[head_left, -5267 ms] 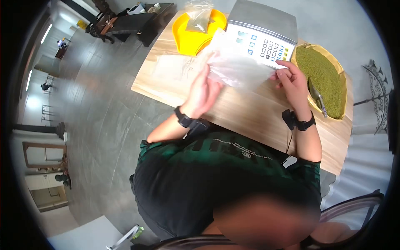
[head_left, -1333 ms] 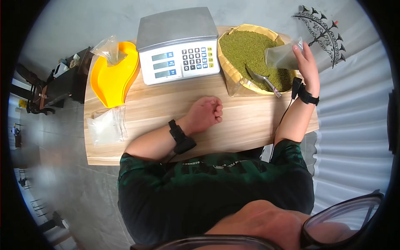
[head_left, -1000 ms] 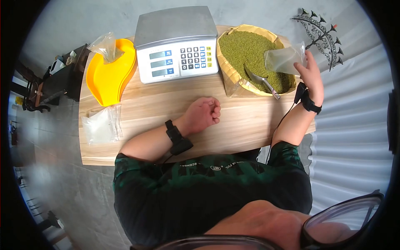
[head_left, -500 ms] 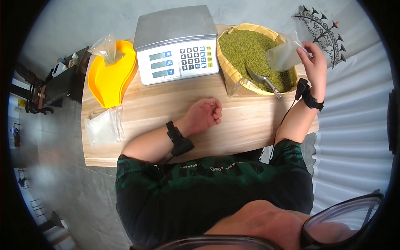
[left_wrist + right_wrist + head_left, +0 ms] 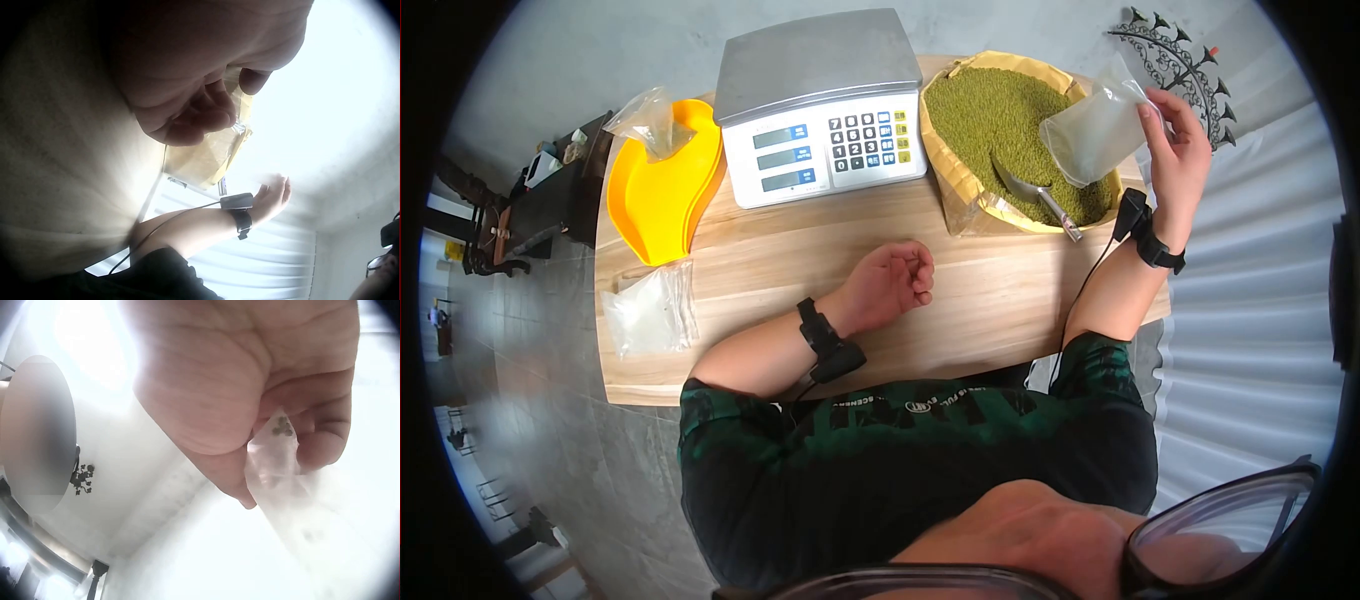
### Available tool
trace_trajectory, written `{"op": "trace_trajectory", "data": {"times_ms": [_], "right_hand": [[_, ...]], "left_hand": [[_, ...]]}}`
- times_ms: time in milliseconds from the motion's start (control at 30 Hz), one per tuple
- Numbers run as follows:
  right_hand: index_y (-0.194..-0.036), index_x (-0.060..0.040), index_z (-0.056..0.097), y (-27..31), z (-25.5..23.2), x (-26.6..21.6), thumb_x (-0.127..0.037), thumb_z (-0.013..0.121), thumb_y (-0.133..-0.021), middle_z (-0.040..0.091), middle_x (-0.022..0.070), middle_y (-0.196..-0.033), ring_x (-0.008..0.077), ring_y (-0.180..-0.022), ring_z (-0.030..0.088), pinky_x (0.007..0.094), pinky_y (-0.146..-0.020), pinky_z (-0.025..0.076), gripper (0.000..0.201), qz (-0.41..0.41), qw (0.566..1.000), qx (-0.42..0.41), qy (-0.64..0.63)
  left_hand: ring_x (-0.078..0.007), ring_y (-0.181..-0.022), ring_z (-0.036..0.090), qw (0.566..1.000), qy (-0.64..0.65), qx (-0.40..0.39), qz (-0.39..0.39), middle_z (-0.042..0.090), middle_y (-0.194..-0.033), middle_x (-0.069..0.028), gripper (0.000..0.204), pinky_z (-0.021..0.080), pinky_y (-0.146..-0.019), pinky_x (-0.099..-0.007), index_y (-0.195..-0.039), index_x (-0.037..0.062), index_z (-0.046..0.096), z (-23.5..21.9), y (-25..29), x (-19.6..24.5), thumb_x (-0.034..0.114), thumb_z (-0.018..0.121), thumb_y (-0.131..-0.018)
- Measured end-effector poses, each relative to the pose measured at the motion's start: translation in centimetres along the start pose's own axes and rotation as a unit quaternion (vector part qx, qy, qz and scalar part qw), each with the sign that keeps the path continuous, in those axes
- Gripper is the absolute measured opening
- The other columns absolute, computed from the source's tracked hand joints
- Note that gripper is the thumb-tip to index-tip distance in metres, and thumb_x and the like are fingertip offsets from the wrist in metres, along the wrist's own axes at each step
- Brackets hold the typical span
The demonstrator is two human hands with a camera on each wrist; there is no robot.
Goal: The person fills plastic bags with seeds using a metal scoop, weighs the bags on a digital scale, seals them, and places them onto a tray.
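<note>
In the head view my right hand (image 5: 1183, 150) pinches a clear plastic bag (image 5: 1095, 130) by one end, over the right part of a sack (image 5: 958, 200) full of small green beans (image 5: 1000, 110). A few greenish bits show in the bag's corner beside the palm in the right wrist view, where the thumb and fingers close on the plastic (image 5: 275, 465). A metal scoop (image 5: 1040, 195) lies partly sunk in the beans, handle towards me. My left hand (image 5: 887, 287) rests on the table with loosely curled fingers and holds nothing; its palm (image 5: 212, 50) fills the top of the left wrist view.
A digital scale (image 5: 820, 100) stands left of the sack. Farther left, a yellow tray (image 5: 665, 195) bears a small bag (image 5: 652, 118) with some contents. Flat clear bags (image 5: 650, 312) lie near the table's (image 5: 990, 300) left edge. A black cable (image 5: 1085, 285) trails from my right wrist.
Earlier both hands held the bag before the scale; my left hand has since let go and come to rest on the table. Lately my right hand has shifted slightly rightward with the bag.
</note>
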State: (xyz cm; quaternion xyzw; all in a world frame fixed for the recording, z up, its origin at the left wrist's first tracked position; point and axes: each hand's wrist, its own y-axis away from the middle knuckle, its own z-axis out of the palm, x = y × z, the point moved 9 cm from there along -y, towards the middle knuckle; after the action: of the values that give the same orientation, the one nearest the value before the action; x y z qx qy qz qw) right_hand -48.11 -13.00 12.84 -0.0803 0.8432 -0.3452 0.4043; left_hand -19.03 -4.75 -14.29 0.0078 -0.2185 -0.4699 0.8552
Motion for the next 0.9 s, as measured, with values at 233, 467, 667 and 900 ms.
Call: {"op": "trace_trajectory", "data": {"times_ms": [233, 467, 667, 900], "right_hand": [[-0.112, -0.0001, 0.065, 0.4, 1.1, -1.2, -0.008, 0.069, -0.09, 0.067, 0.006, -0.099, 0.0127, -0.095, 0.061, 0.0245, -0.083, 0.047, 0.024, -0.012, 0.999, -0.016, -0.033], [-0.125, -0.0045, 0.059, 1.0, 2.9, -2.9, -0.005, 0.073, -0.084, 0.06, 0.0067, -0.121, 0.0154, -0.108, 0.057, 0.0267, -0.086, 0.046, 0.044, -0.007, 0.995, -0.102, 0.013], [-0.128, -0.0033, 0.056, 1.1, 2.5, -1.8, -0.001, 0.075, -0.081, 0.057, 0.006, -0.122, 0.0168, -0.109, 0.056, 0.0286, -0.088, 0.046, 0.051, 0.028, 0.988, -0.095, -0.115], [-0.126, 0.0002, 0.056, 1.0, 2.4, -1.6, 0.002, 0.071, -0.082, 0.055, 0.0111, -0.129, 0.0199, -0.117, 0.056, 0.0287, -0.092, 0.048, 0.047, 0.024, 0.991, -0.089, -0.098]], "left_hand": [[-0.0177, -0.075, 0.051, 1.0, -0.001, -0.002, 0.0, 0.053, -0.079, -0.0023, 0.025, 0.045, -0.078, -0.0349, -0.096, 0.0074, 0.056, -0.1, 0.0, 0.1, 0.027, 0.04, -0.099], [-0.017, -0.075, 0.051, 1.0, -0.002, -0.01, 0.001, 0.054, -0.079, -0.0023, 0.025, 0.044, -0.078, -0.0345, -0.096, 0.0072, 0.056, -0.1, 0.0, 0.0, 0.028, 0.042, -0.099], [-0.0174, -0.075, 0.052, 1.0, -0.006, -0.005, 0.003, 0.054, -0.079, -0.0028, 0.024, 0.045, -0.078, -0.0352, -0.096, 0.0074, 0.056, -0.2, 0.0, 0.0, 0.026, 0.041, -0.099], [-0.0169, -0.075, 0.052, 1.0, -0.002, -0.011, -0.001, 0.054, -0.08, -0.0024, 0.024, 0.045, -0.078, -0.035, -0.097, 0.0072, 0.056, 0.0, 0.1, 0.0, 0.026, 0.041, -0.099]]}}
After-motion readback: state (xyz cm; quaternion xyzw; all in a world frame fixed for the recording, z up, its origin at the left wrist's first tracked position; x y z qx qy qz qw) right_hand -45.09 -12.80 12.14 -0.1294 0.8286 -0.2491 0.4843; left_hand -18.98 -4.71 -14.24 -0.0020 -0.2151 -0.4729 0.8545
